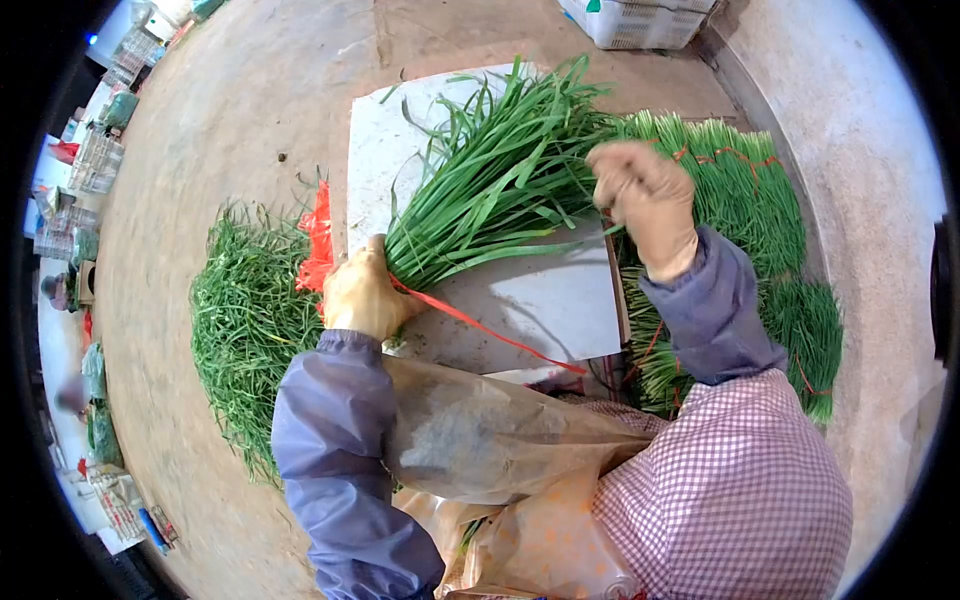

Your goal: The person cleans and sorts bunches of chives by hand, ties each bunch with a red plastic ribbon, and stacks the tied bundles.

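A bunch of long green leafy stalks point(500, 170) lies slantwise over a white board point(375, 160), its leaves fanned toward the upper right. My left hand point(366, 292) is wrapped round the narrow lower end of the bunch. From beside that hand a red ribbon point(490, 328) trails toward the lower right, over the board. My right hand point(645, 200) is raised at the right edge of the board, near the leaves; its fingers are curled and blurred, and whether they hold anything is unclear. Red strips point(317, 240) lie just above my left hand.
Loose green stalks point(245, 330) are heaped left of the board. Tied green bundles point(745, 190) are stacked on the right, beside a low wall point(800, 90). A white crate point(640, 25) stands at the top. Crates and bags line the far left. A translucent brown apron point(480, 430) covers my lap.
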`<action>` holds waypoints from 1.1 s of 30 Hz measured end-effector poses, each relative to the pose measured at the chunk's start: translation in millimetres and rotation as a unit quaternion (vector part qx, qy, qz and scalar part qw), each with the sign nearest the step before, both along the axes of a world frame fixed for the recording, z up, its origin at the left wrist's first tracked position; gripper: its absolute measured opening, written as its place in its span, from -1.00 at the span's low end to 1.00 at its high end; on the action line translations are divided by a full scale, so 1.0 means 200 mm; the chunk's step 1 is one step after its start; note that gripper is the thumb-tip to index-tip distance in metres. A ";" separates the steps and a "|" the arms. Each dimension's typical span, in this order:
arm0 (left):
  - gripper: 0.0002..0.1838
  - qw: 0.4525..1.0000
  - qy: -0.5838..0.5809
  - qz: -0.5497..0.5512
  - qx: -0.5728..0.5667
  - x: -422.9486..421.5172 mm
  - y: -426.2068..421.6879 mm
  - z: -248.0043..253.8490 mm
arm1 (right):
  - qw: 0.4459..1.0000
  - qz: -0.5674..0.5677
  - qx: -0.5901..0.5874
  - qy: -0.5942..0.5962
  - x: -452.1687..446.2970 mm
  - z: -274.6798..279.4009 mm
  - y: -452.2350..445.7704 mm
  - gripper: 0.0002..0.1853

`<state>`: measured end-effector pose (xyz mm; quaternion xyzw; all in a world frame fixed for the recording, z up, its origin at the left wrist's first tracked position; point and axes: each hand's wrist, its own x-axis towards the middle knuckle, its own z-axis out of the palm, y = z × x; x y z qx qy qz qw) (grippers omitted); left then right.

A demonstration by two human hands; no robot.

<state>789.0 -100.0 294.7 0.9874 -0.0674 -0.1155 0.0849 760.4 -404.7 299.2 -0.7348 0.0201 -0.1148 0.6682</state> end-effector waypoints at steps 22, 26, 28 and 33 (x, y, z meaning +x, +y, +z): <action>-0.29 0.999 -0.046 -0.027 0.006 -0.02 0.00 -0.03 | 0.978 0.098 -0.185 0.007 -0.08 -0.34 0.14 -0.77; -0.31 1.000 -0.024 0.012 -0.001 -0.04 -0.01 0.04 | 0.985 0.048 0.127 0.108 -0.09 -0.27 0.09 -0.75; -0.30 0.998 -0.055 0.030 -0.011 -0.04 0.05 0.03 | 0.968 0.046 0.219 0.110 -0.12 -0.24 0.08 -0.71; -0.28 0.984 -0.118 0.096 -0.091 -0.08 0.42 0.19 | 0.974 0.115 0.159 0.118 -0.20 -0.09 0.15 -0.70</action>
